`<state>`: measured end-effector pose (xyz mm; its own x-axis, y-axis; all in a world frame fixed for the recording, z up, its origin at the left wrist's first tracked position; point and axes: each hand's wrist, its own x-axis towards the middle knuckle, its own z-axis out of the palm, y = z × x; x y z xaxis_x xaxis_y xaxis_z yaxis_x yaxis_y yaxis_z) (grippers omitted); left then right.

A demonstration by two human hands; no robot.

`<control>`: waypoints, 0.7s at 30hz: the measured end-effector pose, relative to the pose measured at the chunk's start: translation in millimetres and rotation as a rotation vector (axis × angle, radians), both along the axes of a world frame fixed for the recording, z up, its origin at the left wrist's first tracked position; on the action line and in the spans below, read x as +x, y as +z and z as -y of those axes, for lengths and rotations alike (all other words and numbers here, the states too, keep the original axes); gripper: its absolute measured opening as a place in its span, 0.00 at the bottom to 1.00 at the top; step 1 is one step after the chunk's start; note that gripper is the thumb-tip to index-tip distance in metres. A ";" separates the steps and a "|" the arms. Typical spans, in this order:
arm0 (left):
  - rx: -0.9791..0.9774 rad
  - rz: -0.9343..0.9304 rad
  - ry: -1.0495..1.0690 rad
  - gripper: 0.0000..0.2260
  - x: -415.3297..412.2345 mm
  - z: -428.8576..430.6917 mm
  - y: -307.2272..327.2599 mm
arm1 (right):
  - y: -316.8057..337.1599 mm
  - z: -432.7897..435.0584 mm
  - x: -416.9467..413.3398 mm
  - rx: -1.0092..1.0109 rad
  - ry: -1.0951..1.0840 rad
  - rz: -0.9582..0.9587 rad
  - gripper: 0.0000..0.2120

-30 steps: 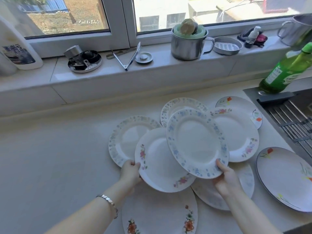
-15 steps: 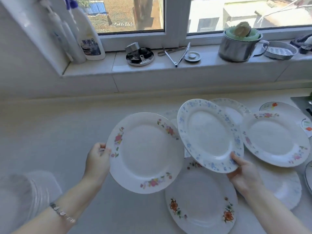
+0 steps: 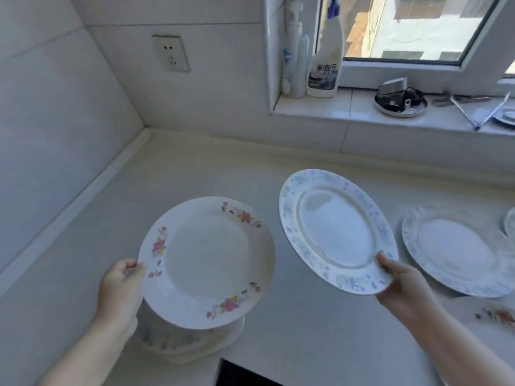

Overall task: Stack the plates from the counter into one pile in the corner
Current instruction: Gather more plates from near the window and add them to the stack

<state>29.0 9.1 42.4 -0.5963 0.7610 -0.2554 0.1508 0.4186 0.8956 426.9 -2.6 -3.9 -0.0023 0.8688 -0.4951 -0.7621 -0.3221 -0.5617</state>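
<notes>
A: Where is the pink-flowered plate sitting?

B: It is not sitting at all, it is hanging in the air. The person's left grip is pinching its rim at about 8 o'clock, with the thumb on top and the fingers curling beneath. The plate is facing up, close to level. Being round, it is showing no long axis of its own.

A: What is lying under it?

B: A pile of plates is resting on the tabletop, peeking out past the held plate's 6 o'clock edge. Whether the two are touching cannot be told.

A: And the other grip?

B: The right grip is clasping the blue-patterned plate at its 4 o'clock rim, the thumb lying over the border. That plate is tilting, its face turning up and toward the viewer. It is reading as an oval stretching from 10 o'clock to 4 o'clock. It is hovering at 3 o'clock of the pink-flowered one, rims near but apart.

A: Anything else?

B: A pale-rimmed plate is lying flat at 3 o'clock of the view. Part of an orange-flowered plate is showing at 4 o'clock. A spray bottle is standing on the windowsill at 1 o'clock.
</notes>
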 end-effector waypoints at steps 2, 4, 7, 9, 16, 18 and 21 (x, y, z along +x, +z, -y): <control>-0.023 0.027 0.019 0.11 -22.4 1.9 -6.2 | -3.0 -10.8 -24.9 -0.004 0.039 0.001 0.41; -0.048 0.040 0.020 0.12 -37.4 2.0 -12.9 | -4.5 -17.8 -45.7 0.002 0.078 0.013 0.34; -0.078 0.059 0.002 0.12 -49.6 0.6 -23.6 | -6.3 -25.3 -67.5 0.011 0.123 0.060 0.32; -0.092 0.058 -0.011 0.12 -52.6 -0.2 -28.3 | -6.7 -29.4 -76.6 0.012 0.134 0.083 0.32; -0.176 -0.046 -0.107 0.10 -61.0 -2.3 -37.1 | -1.0 -41.7 -88.6 -0.030 0.158 0.125 0.30; -0.274 -0.149 -0.167 0.08 -68.7 -4.5 -41.4 | 1.0 -45.2 -89.9 -0.041 0.168 0.143 0.32; -0.372 -0.331 -0.279 0.09 -75.3 -7.3 -40.1 | 6.0 -50.4 -92.8 -0.068 0.189 0.168 0.24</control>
